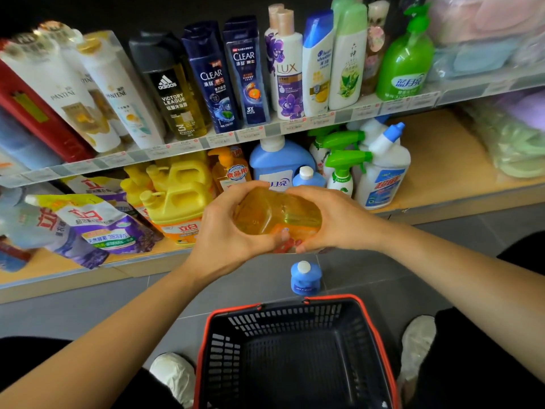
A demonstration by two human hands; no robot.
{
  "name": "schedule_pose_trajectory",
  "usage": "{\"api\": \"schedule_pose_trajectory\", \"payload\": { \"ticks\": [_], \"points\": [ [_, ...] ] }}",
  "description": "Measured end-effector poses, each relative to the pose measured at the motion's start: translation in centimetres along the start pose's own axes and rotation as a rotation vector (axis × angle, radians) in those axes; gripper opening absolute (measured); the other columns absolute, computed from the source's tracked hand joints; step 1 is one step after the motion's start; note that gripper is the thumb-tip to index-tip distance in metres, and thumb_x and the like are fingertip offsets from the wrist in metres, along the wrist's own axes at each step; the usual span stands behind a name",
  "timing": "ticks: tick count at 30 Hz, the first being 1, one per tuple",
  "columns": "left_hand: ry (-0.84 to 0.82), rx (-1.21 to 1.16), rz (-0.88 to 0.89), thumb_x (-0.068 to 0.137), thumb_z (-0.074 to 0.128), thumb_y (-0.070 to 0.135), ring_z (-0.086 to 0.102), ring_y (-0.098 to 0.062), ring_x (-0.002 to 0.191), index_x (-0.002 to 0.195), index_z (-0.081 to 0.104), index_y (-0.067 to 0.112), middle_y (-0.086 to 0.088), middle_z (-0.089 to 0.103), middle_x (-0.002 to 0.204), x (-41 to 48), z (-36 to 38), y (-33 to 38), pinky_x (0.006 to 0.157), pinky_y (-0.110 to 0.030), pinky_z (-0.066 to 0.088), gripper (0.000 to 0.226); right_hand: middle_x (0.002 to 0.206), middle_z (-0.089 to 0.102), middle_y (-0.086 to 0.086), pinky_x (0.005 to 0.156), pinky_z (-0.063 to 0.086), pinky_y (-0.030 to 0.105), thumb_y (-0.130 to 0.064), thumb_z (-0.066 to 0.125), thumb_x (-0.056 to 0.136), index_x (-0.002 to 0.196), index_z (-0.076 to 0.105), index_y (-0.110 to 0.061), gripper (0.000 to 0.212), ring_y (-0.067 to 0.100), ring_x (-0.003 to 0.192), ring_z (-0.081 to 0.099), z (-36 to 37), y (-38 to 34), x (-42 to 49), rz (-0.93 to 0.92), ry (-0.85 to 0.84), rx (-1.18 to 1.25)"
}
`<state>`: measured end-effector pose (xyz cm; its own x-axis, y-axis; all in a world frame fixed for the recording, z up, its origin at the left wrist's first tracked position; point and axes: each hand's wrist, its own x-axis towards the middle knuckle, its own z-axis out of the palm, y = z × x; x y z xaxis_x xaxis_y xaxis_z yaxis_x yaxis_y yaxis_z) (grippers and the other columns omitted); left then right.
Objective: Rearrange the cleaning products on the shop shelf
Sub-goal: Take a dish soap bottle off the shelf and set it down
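Observation:
Both my hands hold a clear bottle of orange-yellow liquid (275, 212) in front of the lower shelf (436, 199). My left hand (227, 228) grips its left side and my right hand (327, 219) grips its right side. Behind it on the lower shelf stand yellow detergent jugs (177, 196), an orange pump bottle (228, 168), a large blue detergent bottle (278, 160), a small blue bottle (306, 175), green spray bottles (342, 169) and a white toilet-cleaner bottle (383, 178). Purple and yellow refill pouches (97, 225) lie at the left.
An empty black basket with a red rim (295, 358) stands on the grey floor between my shoes. A small blue bottle (305, 278) stands on the floor just beyond it. The upper shelf (265, 131) carries shampoo bottles. Bagged soft goods (513, 143) lie at the right.

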<state>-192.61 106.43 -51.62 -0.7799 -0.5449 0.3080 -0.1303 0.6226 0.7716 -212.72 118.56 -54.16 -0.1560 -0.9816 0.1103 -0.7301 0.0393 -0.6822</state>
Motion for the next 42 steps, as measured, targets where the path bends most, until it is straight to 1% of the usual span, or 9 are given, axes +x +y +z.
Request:
{"api": "schedule_pose_trajectory", "payload": {
  "ticks": [4, 7, 11, 15, 19, 23, 27, 35, 42],
  "points": [
    [-0.003, 0.115, 0.202, 0.081, 0.084, 0.034, 0.051, -0.017, 0.136, 0.147, 0.050, 0.008, -0.006, 0.056, 0.145, 0.4, -0.5, 0.8, 0.109, -0.043, 0.047, 0.079, 0.109, 0.063, -0.024, 0.079, 0.048, 0.011, -0.044, 0.093, 0.059, 0.129, 0.048, -0.040, 0.083, -0.006, 0.104, 0.060, 0.6, -0.1, 0.0, 0.035, 0.072, 0.185],
    [-0.024, 0.255, 0.368, 0.094, 0.070, 0.021, 0.032, -0.026, 0.151, 0.148, 0.045, 0.001, -0.014, 0.039, 0.159, 0.4, -0.3, 0.9, 0.120, -0.049, 0.032, 0.063, 0.104, 0.063, -0.024, 0.078, 0.048, 0.013, -0.040, 0.093, 0.061, 0.116, 0.049, -0.043, 0.070, -0.001, 0.099, 0.063, 0.7, -0.4, 0.3, 0.045, 0.139, 0.293],
    [0.019, 0.286, 0.443, 0.095, 0.070, 0.011, 0.041, -0.027, 0.147, 0.140, 0.056, 0.001, -0.011, 0.052, 0.149, 0.3, -0.1, 0.2, 0.120, -0.051, 0.032, 0.048, 0.112, 0.063, -0.021, 0.088, 0.057, 0.030, -0.041, 0.093, 0.059, 0.117, 0.048, -0.046, 0.074, 0.002, 0.106, 0.064, 0.8, -0.2, 0.3, 0.072, 0.194, 0.353],
    [0.148, 0.320, 0.476, 0.090, 0.079, 0.020, 0.064, -0.025, 0.123, 0.121, 0.072, 0.003, -0.008, 0.071, 0.125, 0.5, -0.9, -0.2, 0.099, -0.047, 0.052, 0.036, 0.118, 0.064, -0.013, 0.092, 0.056, 0.040, -0.043, 0.094, 0.056, 0.125, 0.051, -0.036, 0.082, 0.005, 0.108, 0.064, 0.8, 0.0, 0.3, 0.087, 0.212, 0.368],
    [0.213, 0.300, 0.338, 0.087, 0.078, 0.038, 0.058, -0.025, 0.127, 0.109, 0.075, 0.008, -0.006, 0.067, 0.128, 0.7, -1.2, 0.0, 0.102, -0.036, 0.048, 0.037, 0.117, 0.066, -0.007, 0.091, 0.056, 0.041, -0.039, 0.096, 0.056, 0.126, 0.054, -0.026, 0.082, 0.008, 0.106, 0.066, 0.7, -0.2, 0.3, 0.085, 0.234, 0.388],
    [0.090, -0.078, 0.086, 0.087, 0.073, 0.040, 0.053, -0.009, 0.133, 0.123, 0.062, 0.023, 0.003, 0.053, 0.145, 0.8, -1.0, 0.4, 0.085, -0.036, 0.059, 0.041, 0.114, 0.069, -0.007, 0.087, 0.057, 0.030, -0.037, 0.094, 0.058, 0.123, 0.057, -0.024, 0.077, 0.005, 0.102, 0.068, 0.6, -0.5, 0.3, 0.090, 0.228, 0.435],
    [0.018, -0.356, -0.036, 0.089, 0.071, 0.026, 0.065, -0.018, 0.118, 0.137, 0.053, 0.016, -0.001, 0.063, 0.129, 1.2, -1.1, 0.4, 0.090, -0.040, 0.059, 0.052, 0.116, 0.072, -0.007, 0.085, 0.056, 0.024, -0.032, 0.092, 0.061, 0.125, 0.059, -0.023, 0.072, 0.009, 0.105, 0.069, 0.6, -0.5, 0.0, 0.110, 0.193, 0.568],
    [-0.045, -0.574, -0.126, 0.090, 0.073, 0.014, 0.062, -0.025, 0.126, 0.158, 0.026, 0.022, -0.008, 0.059, 0.143, 1.4, -0.5, -1.1, 0.098, -0.040, 0.055, 0.083, 0.119, 0.071, 0.005, 0.092, 0.056, 0.045, -0.030, 0.091, 0.067, 0.125, 0.059, -0.019, 0.067, 0.023, 0.109, 0.069, 0.9, -0.6, 0.2, 0.178, 0.156, 0.801],
    [-0.339, -0.416, -0.336, 0.083, 0.083, 0.011, 0.071, -0.013, 0.109, 0.128, 0.057, 0.028, 0.008, 0.075, 0.118, -0.8, 3.2, -3.7, 0.085, -0.026, 0.059, 0.055, 0.115, 0.073, 0.009, 0.084, 0.058, 0.042, -0.018, 0.081, 0.070, 0.126, 0.056, -0.008, 0.062, 0.027, 0.107, 0.070, 0.7, -1.3, 0.3, 0.211, 0.264, 0.965]
  ]
}}
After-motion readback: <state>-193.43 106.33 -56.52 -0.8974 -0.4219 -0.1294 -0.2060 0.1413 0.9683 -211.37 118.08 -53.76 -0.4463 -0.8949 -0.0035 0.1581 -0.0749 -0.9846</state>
